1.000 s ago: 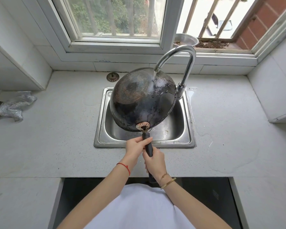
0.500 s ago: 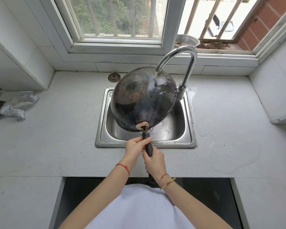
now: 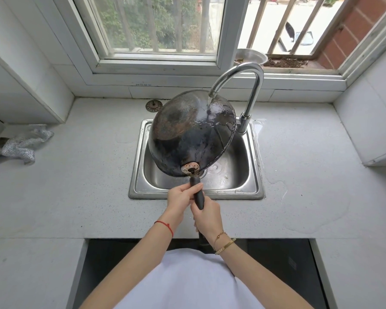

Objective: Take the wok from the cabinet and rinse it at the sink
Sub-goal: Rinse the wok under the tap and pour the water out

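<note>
Both hands, left hand [image 3: 180, 198] and right hand [image 3: 207, 216], clamp fingers round the upturned wok [image 3: 191, 137]'s handle; its inside, seemingly facing the sink [image 3: 253, 166], is hidden.

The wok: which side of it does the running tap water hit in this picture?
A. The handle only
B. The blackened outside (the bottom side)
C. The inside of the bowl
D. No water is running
B: the wok is held turned over above the sink, and the stream from the faucet lands on its dark, wet outer surface.
</note>
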Tool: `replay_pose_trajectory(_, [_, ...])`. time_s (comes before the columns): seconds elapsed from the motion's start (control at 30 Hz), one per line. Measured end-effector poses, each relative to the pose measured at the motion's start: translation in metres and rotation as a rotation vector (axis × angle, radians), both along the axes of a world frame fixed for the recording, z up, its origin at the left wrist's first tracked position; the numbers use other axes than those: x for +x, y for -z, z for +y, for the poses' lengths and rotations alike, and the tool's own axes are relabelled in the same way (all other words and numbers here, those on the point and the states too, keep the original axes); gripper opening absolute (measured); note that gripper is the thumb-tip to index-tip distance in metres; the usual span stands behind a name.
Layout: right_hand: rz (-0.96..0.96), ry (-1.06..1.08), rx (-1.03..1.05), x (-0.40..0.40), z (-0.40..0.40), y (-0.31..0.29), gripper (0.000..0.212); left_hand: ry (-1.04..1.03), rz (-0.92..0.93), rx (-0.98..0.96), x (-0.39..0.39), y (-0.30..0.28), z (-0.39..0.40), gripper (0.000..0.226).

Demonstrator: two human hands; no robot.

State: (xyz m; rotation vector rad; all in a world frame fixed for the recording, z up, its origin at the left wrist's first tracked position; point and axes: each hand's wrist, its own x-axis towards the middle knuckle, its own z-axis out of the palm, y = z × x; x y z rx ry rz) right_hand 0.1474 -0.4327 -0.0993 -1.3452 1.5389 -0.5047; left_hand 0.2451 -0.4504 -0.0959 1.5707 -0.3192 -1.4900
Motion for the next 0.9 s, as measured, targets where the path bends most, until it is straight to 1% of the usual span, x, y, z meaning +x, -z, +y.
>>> replay_pose_trajectory(0.17, [0.019, -0.007, -0.02, 0.0, 0.001, 0.001, 0.012, -0.013, 0.013, -0.007, 0.0, 0.0, 0.002, 0.036])
replay_pose_trajectory(0.27, [0.04, -0.023, -0.038, 0.0, 0.003, 0.001, 0.01, -0.012, 0.03, -0.011, 0.001, 0.001, 0.004, 0.038])
replay_pose_trajectory(0.4, [0.052, -0.035, -0.049, -0.002, 0.005, 0.004, 0.01, -0.018, 0.041, -0.008, -0.001, 0.001, 0.006, 0.036])
replay_pose_trajectory(0.57, [0.052, -0.036, -0.071, -0.004, 0.009, 0.005, 0.003, -0.012, 0.083, -0.003, -0.003, 0.004, 0.009, 0.037])
replay_pose_trajectory(0.7, [0.055, -0.031, -0.059, -0.007, 0.012, 0.006, 0.005, -0.013, 0.087, 0.003, -0.005, 0.007, 0.012, 0.037])
replay_pose_trajectory(0.83, [0.052, -0.027, -0.062, -0.008, 0.014, 0.008, 0.003, -0.015, 0.087, 0.001, -0.007, 0.006, 0.014, 0.035])
replay_pose_trajectory(0.9, [0.054, -0.027, -0.062, -0.008, 0.015, 0.009, 0.008, -0.016, 0.08, 0.002, -0.008, 0.005, 0.014, 0.034])
